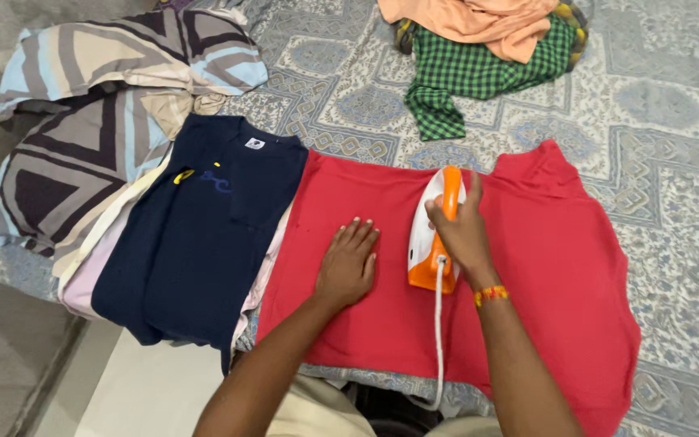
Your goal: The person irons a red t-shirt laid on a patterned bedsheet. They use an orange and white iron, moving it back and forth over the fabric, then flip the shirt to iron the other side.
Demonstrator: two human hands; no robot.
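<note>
Our left hand [347,265] presses flat, fingers spread, on the red shirt [544,267]; our right hand [463,233] grips the orange-and-white iron [429,235] standing on it (cord trailing toward us). Left: folded navy shirt [196,243]. Farther: green checked cloth [471,73].

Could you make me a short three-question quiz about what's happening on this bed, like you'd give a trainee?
1. True or false: the right hand grips the orange and white electric iron by its handle.
2. What does the left hand rest on? A) the folded navy blue shirt B) the spread red cloth garment C) the green checked cloth
3. Fill in: the pile of folded clothes lies to the ___ of the red garment.

Key: 1 true; 2 B, palm flat with fingers spread; 3 left.
</note>
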